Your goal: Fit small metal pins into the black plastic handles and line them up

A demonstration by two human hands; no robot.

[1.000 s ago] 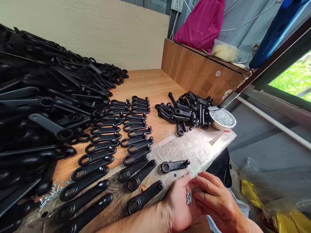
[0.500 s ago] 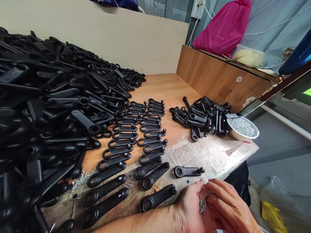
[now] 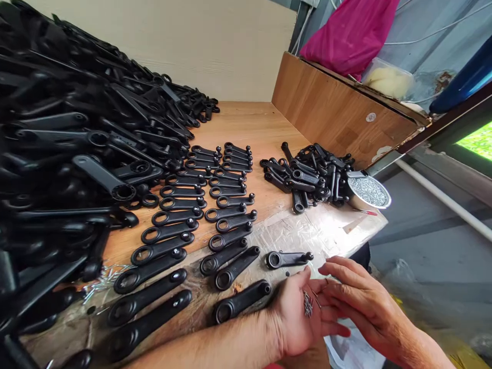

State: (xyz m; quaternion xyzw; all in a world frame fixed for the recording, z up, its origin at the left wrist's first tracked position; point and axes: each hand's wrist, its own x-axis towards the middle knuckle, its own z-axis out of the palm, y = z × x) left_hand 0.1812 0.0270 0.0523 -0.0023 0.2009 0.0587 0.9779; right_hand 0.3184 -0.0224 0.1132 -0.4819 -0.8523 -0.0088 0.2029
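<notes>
- The left hand [image 3: 295,318] is lying palm up at the near edge of the wooden table [image 3: 246,128], its fingers loosely cupping a small bunch of metal pins [image 3: 307,305].
- The right hand [image 3: 357,302] is reaching across to that palm, its fingertips [image 3: 326,269] hovering just beside the pins; whether they are pinching one, I cannot tell.
- A single black lever [image 3: 289,259] is lying just beyond the hands, on a patch of clear tape covering the table.
- Two neat rows of black levers [image 3: 200,215] are running away from the near edge.
- A big heap of black levers [image 3: 65,154] is filling the left side.
- A smaller pile of levers [image 3: 307,174] is sitting to the right, touching a round tin of pins [image 3: 368,192].
</notes>
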